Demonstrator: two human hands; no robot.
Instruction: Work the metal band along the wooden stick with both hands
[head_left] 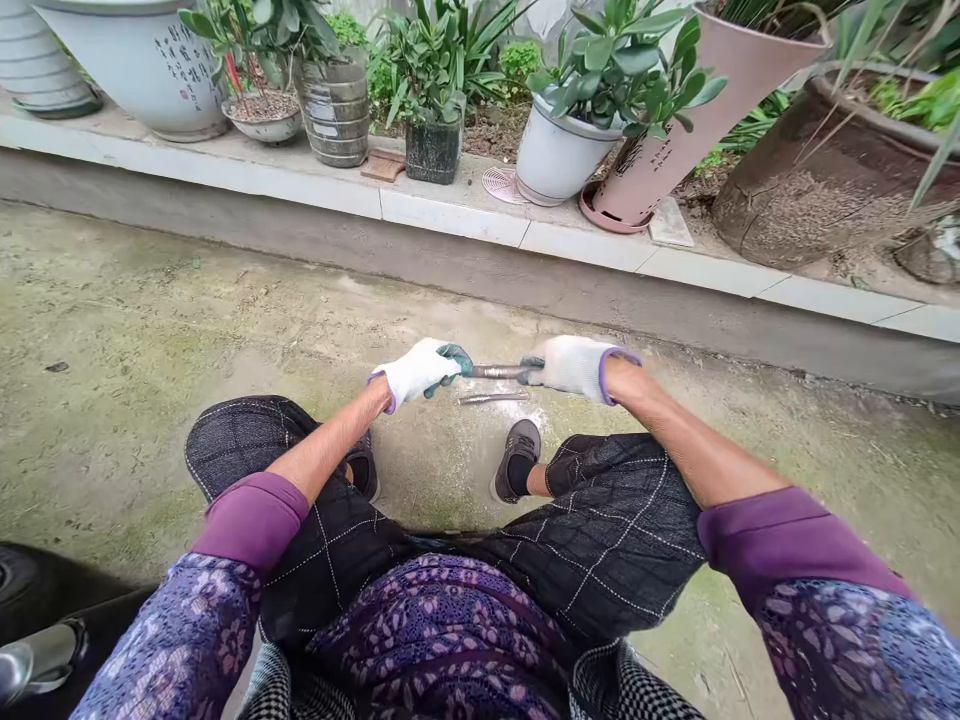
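Note:
My left hand (418, 372) and my right hand (571, 366) both wear white knit gloves with green coated palms. Between them they grip a short steel bar (495, 372), held level above the concrete ground (135, 330). Just below it, a thin metal strip (493, 398) lies on a pale, dusty patch of the ground. My dark shoes (516, 458) rest close beneath my hands, with my knees in dark checked trousers (615, 530) to either side.
A low tiled concrete ledge (450, 215) runs across the far side, holding several potted plants, including a white pot (559, 155) and a large brown pot (817, 190). A dark rounded object (45, 640) with a metal part sits at lower left.

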